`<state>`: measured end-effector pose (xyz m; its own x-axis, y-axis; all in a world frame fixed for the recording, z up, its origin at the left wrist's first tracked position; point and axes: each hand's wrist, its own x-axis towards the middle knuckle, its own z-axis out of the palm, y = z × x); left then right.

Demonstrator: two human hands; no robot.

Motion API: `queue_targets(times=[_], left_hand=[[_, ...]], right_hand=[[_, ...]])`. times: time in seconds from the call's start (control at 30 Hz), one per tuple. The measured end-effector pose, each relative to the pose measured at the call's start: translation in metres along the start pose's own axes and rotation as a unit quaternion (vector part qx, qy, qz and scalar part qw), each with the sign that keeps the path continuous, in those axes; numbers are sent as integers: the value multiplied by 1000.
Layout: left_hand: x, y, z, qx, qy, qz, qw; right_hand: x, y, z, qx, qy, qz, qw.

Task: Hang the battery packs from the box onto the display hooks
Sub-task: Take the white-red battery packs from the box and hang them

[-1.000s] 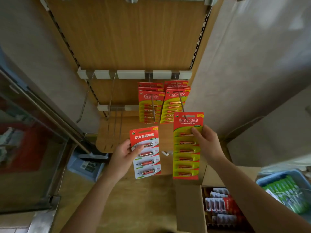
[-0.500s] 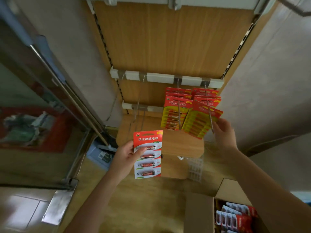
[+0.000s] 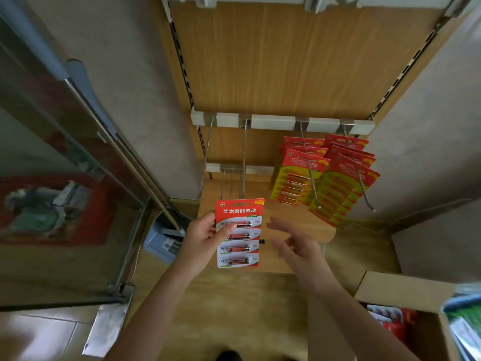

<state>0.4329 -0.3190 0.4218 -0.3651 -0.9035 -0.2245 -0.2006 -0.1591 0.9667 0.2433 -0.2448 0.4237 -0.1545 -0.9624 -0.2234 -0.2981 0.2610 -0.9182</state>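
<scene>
Left hand point(image 3: 205, 235) grips battery pack point(image 3: 240, 243), long axis vertical, top edge just below tip of empty hook point(image 3: 244, 162). Right hand point(image 3: 294, 246) empty, fingers spread, just beside pack.

So your right hand point(image 3: 294, 246) has let go of the yellow-green pack point(image 3: 338, 194). A second ago you were holding it out front by its top. Now it's hanging on the right hook point(image 3: 368, 198) up at 2 o'clock, in front of the others. That hand's dropped back toward the middle, fingers spread and blurry, at 3 o'clock of the red-and-white pack point(image 3: 239, 233). Your left hand point(image 3: 200, 238) has lifted that one so its top edge sits right under the tip of the empty hook point(image 3: 244, 162) at 12 o'clock.
</scene>
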Motion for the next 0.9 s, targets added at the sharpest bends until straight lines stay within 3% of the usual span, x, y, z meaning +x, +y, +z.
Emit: queue_targets(times=[0.1,0.33,0.77,0.9], left_hand=[[1,1,-3,-7,-12,1,1000],[11,4,-4,-13,-31,19,999],[83,2,1,-12,49,16,999],[113,16,7,-29,87,32,995]], right_hand=[[9,-17,17,-5,27,-27,999],[24,-20,24,-14,134,-1,991],[102,-30,23,-13,172,40,984],[112,-26,22,-17,159,95,983]])
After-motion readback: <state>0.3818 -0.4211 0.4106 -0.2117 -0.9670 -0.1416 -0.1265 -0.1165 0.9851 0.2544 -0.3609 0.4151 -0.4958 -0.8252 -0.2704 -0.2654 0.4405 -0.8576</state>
